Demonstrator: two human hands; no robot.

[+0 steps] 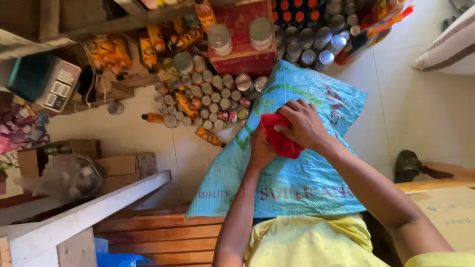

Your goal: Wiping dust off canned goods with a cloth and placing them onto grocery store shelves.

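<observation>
A light blue woven sack (307, 178) with printed lettering lies in front of me, over my lap. On its upper middle sits a bunched red cloth (277, 136). My right hand (302, 123) presses down on the red cloth from above, fingers curled over it. My left hand (260, 148) is tucked against the cloth's left side and partly hidden beneath it. Both hands grip the same cloth. I wear a yellow shirt (307, 242).
Several tin cans (208, 94) and orange bottles (153, 117) stand on the tiled floor beyond the sack. A red carton (245, 59) holds two cans. A wooden bench (158, 235) and white plank (89, 207) lie at lower left. A dark shoe (408, 165) sits right.
</observation>
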